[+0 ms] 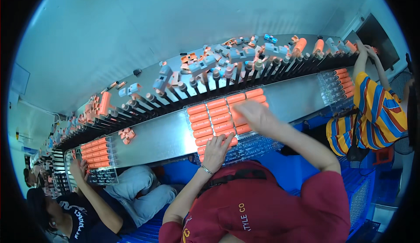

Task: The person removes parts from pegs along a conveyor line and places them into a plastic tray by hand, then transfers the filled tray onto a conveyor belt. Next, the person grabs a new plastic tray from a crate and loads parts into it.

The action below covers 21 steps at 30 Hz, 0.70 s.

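In front of me a clear plastic tray (pixel 258 152) on the metal bench holds columns of orange cylindrical pieces (pixel 222 117). My left hand (pixel 214 153) lies at the tray's near edge. Its fingers are stretched out and touch the nearest orange pieces in the middle column. Over the tray's right part is my right hand (pixel 255 117), smeared by motion. It covers some of the orange pieces there, and its fingers cannot be made out. Whether it holds anything is hidden.
Behind the tray runs a row of upright black rods (pixel 205 83), some capped with blue or orange parts. Loose plastic parts (pixel 223 52) lie beyond. Co-workers sit left and right, by trays of orange pieces (pixel 94 152). A small orange pile (pixel 126 135) lies on the metal bench (pixel 151 142).
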Motion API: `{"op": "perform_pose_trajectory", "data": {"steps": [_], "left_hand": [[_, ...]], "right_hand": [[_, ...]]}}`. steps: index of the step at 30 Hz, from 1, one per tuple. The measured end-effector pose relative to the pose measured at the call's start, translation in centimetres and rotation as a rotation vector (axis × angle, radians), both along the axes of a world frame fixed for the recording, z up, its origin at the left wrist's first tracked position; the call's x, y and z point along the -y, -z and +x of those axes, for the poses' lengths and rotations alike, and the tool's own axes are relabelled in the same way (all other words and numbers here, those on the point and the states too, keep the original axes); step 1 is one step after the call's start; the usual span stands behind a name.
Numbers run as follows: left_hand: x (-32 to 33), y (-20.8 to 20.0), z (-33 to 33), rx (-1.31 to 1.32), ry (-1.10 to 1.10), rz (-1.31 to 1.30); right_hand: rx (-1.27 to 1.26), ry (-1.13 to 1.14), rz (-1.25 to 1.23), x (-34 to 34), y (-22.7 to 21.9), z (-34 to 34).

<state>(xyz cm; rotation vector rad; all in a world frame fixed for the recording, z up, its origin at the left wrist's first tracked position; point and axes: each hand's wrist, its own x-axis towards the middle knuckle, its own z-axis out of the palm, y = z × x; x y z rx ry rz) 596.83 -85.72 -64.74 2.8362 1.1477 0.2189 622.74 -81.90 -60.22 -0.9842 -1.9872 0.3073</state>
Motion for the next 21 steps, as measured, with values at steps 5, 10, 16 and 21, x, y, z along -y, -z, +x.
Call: {"op": "perform_pose_trajectory", "data": {"steps": [5,10,16,21], "left_hand": [[0.0,0.3,3.1,0.139,-0.098,-0.119],[-1.7,-11.6,9.1,0.656,-0.36,-0.695],[1.4,-28.4,21.4,0.69,0.104,-0.989],[5.5,-33.2,29.3,0.506,0.169,-0.557]], "right_hand": [[0.036,-0.077,-0.13,5.9,11.2,2.9],[-0.058,0.203,-0.069,8.2,12.7,3.6],[-0.225,0.466,-0.185,7.6,13.7,10.9],[-0.225,0.588,-0.194,5.5,13.4,16.9]]}}
